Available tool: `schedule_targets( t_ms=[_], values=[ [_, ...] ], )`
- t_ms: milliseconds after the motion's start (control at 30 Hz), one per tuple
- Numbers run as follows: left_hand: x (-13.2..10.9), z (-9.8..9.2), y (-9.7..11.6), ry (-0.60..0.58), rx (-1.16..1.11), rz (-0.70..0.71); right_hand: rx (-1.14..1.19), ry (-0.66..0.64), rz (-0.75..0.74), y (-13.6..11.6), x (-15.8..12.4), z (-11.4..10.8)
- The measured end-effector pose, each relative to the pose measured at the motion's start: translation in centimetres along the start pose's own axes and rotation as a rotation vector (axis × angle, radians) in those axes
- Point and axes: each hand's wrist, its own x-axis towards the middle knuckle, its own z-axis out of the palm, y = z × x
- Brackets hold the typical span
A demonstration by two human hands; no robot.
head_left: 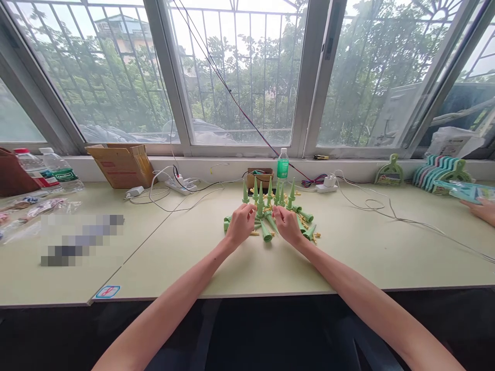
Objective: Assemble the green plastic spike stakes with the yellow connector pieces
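Several green plastic cone-shaped spikes (266,232) are gathered at the middle of the table, some upright with the point up, others lying on their sides. Small yellow plastic pieces (317,235) lie scattered among them. My left hand (242,225) is at the left side of the cluster, its fingers pinched together close to an upright green spike (260,206). Facing it across a small gap, my right hand (286,225) has its fingers pinched too. Whatever sits between the fingertips of either hand is too small to make out.
Behind the spikes stand a small cardboard box (260,178) and a green-liquid bottle (283,164). Power strips (181,184) and cables run along the back. At the right, another person's hand (481,210) touches a light-blue item (464,190) beside stacked dustpans (433,172). Bottles and a carton (121,165) stand left.
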Motion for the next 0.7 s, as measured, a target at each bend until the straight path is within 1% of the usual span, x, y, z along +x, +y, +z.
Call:
schedule_targets(
  t_ms=[133, 233, 400, 467, 600, 700],
  values=[
    [0.0, 0.2, -0.6, -0.05, 0.034, 0.003, 0.002, 0.0, -0.005, 0.0, 0.0, 0.0],
    [0.0, 0.2, -0.9, -0.055, 0.089, 0.014, -0.003, 0.0, -0.003, 0.0, 0.0, 0.0],
    [0.3, -0.2, -1.4, -0.071, 0.159, -0.006, -0.011, 0.001, -0.01, -0.1, 0.0, 0.0],
    [0.4, -0.4, -1.5, -0.118, 0.204, 0.007, -0.012, 0.004, -0.013, -0.1, 0.0, 0.0],
    [0.7, -0.6, -1.8, -0.263, 0.35, 0.022, 0.001, -0.006, -0.007, -0.1, 0.0, 0.0],
    [0.9, -0.7, -1.9, -0.337, 0.427, 0.013, 0.005, -0.014, -0.002, -0.1, -0.1, 0.0]
  ],
)
